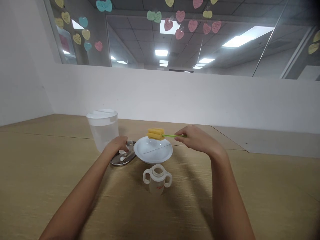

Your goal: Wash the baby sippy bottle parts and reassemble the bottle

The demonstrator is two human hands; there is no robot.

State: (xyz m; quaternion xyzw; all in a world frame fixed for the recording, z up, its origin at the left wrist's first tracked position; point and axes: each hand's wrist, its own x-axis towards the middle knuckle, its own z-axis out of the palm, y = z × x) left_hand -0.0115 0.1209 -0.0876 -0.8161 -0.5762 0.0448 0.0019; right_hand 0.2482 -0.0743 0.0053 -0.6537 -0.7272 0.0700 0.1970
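Observation:
My right hand (197, 138) grips the thin green handle of a bottle brush with a yellow sponge head (155, 134). The sponge head is held level above the back rim of a white bowl (140, 151). A thin straight stick (157, 148) lies across that bowl. At the left, my left hand (117, 145) has its fingers closed at a clear dome-shaped piece (129, 145) over a round metal tray (117, 163). A small white part (122, 158) rests on the tray. In front of the bowl stands an uncapped two-handled baby bottle (157, 183) with red print, upright.
Behind my left hand stands a translucent white bucket (103, 128) with a lid. The wooden table (262, 193) meets a white wall (187, 96) at the back. Above it is a glass window with heart-shaped notes (180, 16).

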